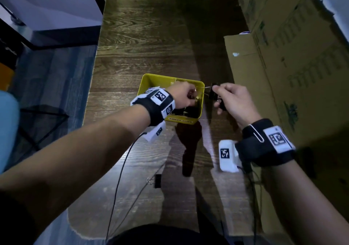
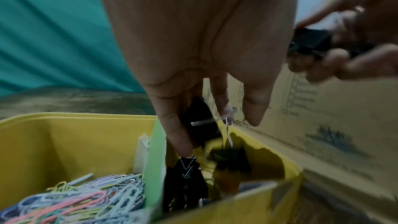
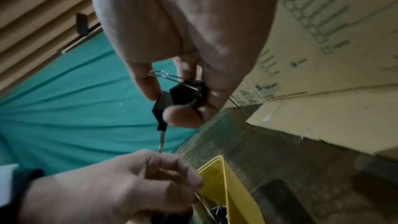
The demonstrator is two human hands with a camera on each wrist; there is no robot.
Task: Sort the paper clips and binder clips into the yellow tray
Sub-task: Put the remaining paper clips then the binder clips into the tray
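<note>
The left hand (image 1: 182, 95) reaches over the yellow tray (image 1: 149, 81), its fingers curled round a black binder clip (image 2: 201, 120) held above the right compartment, where more binder clips (image 2: 187, 181) lie. The right hand (image 1: 233, 101), just right of the tray, pinches a bunch of black binder clips (image 3: 181, 96). Coloured paper clips (image 2: 81, 197) fill the left compartment, behind a green divider (image 2: 156, 159). One binder clip (image 1: 155, 180) lies on the wooden table (image 1: 151, 37), nearer the person. Cardboard boxes (image 1: 283, 65) stand to the right.
</note>
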